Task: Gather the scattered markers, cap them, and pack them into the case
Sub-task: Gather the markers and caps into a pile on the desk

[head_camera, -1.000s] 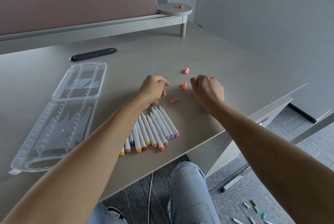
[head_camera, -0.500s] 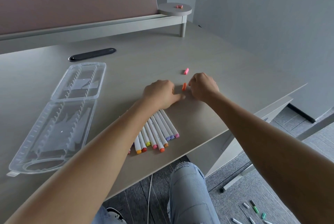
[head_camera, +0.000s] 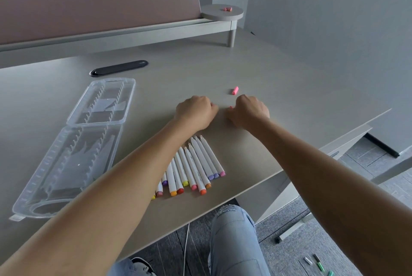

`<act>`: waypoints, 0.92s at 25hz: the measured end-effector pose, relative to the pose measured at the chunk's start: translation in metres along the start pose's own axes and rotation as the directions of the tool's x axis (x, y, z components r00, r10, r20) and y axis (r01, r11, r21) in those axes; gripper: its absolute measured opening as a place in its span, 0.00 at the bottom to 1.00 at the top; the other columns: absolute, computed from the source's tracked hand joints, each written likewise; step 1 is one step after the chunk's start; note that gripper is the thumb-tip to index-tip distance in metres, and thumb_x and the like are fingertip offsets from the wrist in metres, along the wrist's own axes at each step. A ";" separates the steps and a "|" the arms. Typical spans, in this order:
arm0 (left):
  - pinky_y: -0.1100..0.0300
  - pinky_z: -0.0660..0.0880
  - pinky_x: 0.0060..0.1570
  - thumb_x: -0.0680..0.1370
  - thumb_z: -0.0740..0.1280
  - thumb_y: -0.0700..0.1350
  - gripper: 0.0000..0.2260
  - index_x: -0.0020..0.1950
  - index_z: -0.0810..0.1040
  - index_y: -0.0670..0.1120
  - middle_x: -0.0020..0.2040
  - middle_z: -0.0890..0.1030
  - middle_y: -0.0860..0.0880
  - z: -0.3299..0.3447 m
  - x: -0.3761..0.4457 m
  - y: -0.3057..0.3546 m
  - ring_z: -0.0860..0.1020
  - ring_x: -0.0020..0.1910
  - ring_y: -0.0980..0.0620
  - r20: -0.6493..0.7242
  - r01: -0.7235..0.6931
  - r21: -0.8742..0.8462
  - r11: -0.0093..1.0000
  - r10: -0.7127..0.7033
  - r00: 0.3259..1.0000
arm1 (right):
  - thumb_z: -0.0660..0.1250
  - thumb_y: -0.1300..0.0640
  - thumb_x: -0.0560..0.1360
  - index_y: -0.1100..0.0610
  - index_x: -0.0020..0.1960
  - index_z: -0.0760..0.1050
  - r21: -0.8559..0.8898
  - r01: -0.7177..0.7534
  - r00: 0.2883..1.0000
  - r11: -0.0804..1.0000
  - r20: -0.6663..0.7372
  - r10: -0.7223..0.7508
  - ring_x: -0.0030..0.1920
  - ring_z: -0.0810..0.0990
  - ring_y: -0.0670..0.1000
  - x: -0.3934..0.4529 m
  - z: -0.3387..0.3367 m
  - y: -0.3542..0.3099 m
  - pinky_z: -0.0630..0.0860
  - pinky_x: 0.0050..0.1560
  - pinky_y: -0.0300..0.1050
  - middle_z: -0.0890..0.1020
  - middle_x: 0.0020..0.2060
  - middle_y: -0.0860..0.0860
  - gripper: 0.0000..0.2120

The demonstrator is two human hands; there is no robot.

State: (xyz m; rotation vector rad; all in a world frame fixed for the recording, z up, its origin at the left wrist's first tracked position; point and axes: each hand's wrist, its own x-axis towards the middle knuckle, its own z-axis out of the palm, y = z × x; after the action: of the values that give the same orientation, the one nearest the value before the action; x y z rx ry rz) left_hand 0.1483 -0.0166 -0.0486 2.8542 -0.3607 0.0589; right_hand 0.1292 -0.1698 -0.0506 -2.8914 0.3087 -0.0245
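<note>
Case [head_camera: 73, 142] lay open and held no markers, left of both hands. Left hand [head_camera: 196, 111] and right hand [head_camera: 247, 111] were curled on the worktop [head_camera: 278, 70]; what they held could not be told. Markers [head_camera: 191, 167] lay just behind them; a pink cap [head_camera: 235, 90] lay just beyond and could roll off if knocked.

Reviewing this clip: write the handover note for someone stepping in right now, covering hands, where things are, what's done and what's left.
Left hand: fingers curled on the desk, contents hidden.
Right hand: curled, pinching a small pink-orange cap.
Markers: gathered in a row at the desk's near edge, far tips look uncapped.
Case: open at left, holds no markers.
Loose pink cap lies beyond the hands; more caps on the round shelf; some markers on the floor.
Left: capping, floor pickup, packing.
</note>
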 end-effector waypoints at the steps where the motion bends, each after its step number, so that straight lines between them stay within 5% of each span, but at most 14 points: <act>1: 0.54 0.68 0.45 0.80 0.57 0.48 0.13 0.48 0.77 0.42 0.53 0.81 0.37 0.001 0.009 0.002 0.73 0.45 0.39 -0.011 0.020 -0.012 1.000 -0.020 1.000 | 0.62 0.50 0.80 0.58 0.45 0.70 -0.049 0.027 1.000 0.998 0.006 -0.026 0.45 0.75 0.61 -0.002 0.000 -0.002 0.69 0.43 0.46 0.73 0.42 0.55 0.12; 5: 0.53 0.67 0.46 0.82 0.57 0.44 0.11 0.54 0.76 0.40 0.58 0.80 0.36 0.008 0.047 0.020 0.77 0.53 0.36 -0.048 0.025 -0.068 0.997 -0.029 0.998 | 0.59 0.54 0.80 0.55 0.35 0.66 -0.142 0.028 1.000 0.989 0.001 -0.029 0.40 0.72 0.59 -0.007 -0.006 0.011 0.65 0.36 0.46 0.71 0.35 0.54 0.16; 10: 0.52 0.72 0.49 0.80 0.59 0.39 0.09 0.57 0.77 0.43 0.57 0.81 0.40 0.021 0.092 0.034 0.79 0.55 0.37 -0.038 -0.072 -0.014 0.997 0.072 0.997 | 0.54 0.52 0.83 0.56 0.38 0.68 -0.110 0.041 0.983 0.993 -0.175 -0.060 0.37 0.71 0.60 -0.003 0.003 0.051 0.65 0.36 0.48 0.77 0.39 0.55 0.17; 13: 0.53 0.68 0.44 0.83 0.58 0.49 0.12 0.46 0.74 0.43 0.52 0.82 0.40 0.028 0.108 0.047 0.78 0.49 0.38 -0.040 -0.079 0.016 0.997 0.079 0.996 | 0.52 0.49 0.83 0.56 0.41 0.69 -0.100 0.061 0.968 0.993 -0.237 -0.083 0.36 0.70 0.59 -0.002 0.012 0.054 0.64 0.37 0.49 0.76 0.39 0.54 0.17; 16: 0.53 0.67 0.44 0.83 0.58 0.58 0.20 0.52 0.77 0.42 0.54 0.82 0.39 0.037 0.118 0.061 0.79 0.50 0.37 -0.049 -0.086 0.050 0.995 0.089 0.995 | 0.52 0.49 0.84 0.56 0.41 0.68 -0.088 0.080 0.964 0.993 -0.246 -0.099 0.36 0.69 0.59 0.001 0.015 0.058 0.63 0.37 0.50 0.71 0.37 0.52 0.17; 19: 0.53 0.67 0.45 0.81 0.60 0.48 0.13 0.59 0.76 0.40 0.58 0.81 0.39 0.040 0.120 0.071 0.79 0.56 0.37 -0.016 -0.139 0.160 0.977 0.144 0.989 | 0.54 0.49 0.83 0.55 0.37 0.64 -0.059 0.094 0.961 0.994 -0.255 -0.106 0.36 0.69 0.59 0.001 0.016 0.061 0.62 0.37 0.50 0.70 0.35 0.51 0.18; 23: 0.55 0.68 0.44 0.76 0.60 0.42 0.07 0.48 0.76 0.44 0.55 0.82 0.39 0.023 0.099 0.062 0.78 0.49 0.40 0.065 -0.140 0.178 0.974 0.130 0.989 | 0.56 0.51 0.81 0.58 0.38 0.65 0.023 0.077 0.962 0.997 -0.263 -0.068 0.36 0.71 0.61 -0.004 0.013 0.059 0.61 0.35 0.50 0.71 0.32 0.53 0.15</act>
State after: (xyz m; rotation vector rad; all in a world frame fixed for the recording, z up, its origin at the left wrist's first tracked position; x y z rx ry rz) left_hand 0.2292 -0.1042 -0.0476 3.0114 -0.5894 0.0450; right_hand 0.1132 -0.2219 -0.0765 -2.8649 0.2449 -0.4242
